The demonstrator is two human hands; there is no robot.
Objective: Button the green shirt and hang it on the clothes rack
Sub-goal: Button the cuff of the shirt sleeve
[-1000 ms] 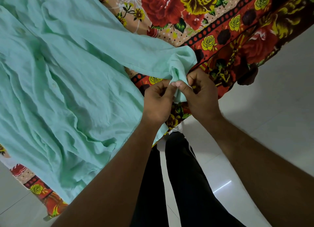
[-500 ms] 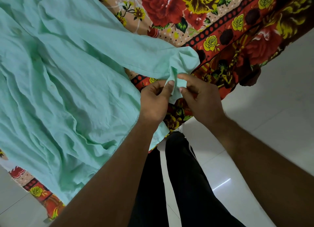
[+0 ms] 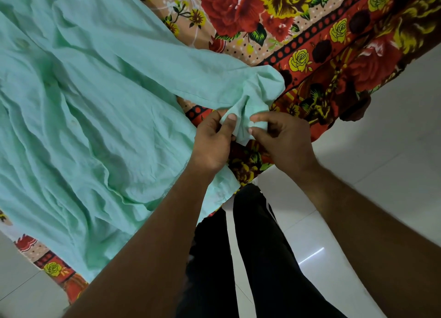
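Note:
The pale green shirt [image 3: 90,117] lies spread and creased over the left part of a bed, one long sleeve reaching right to a bunched cuff [image 3: 260,88]. My left hand [image 3: 212,141] pinches the cuff's left flap between thumb and fingers. My right hand [image 3: 284,141] pinches the cuff's right flap just beside it. The two hands almost touch at the bed's near edge. Any cuff button is hidden in the folds. No clothes rack is in view.
A bedsheet [image 3: 322,43] printed with red and yellow roses covers the bed and hangs over its edge. White glossy floor tiles [image 3: 393,150] lie to the right and below. My legs in black trousers [image 3: 250,258] stand against the bed.
Both hands have kept hold of the cuff and worked it slightly; the flaps have been pulled a little apart and the cuff fabric now shows more between the thumbs.

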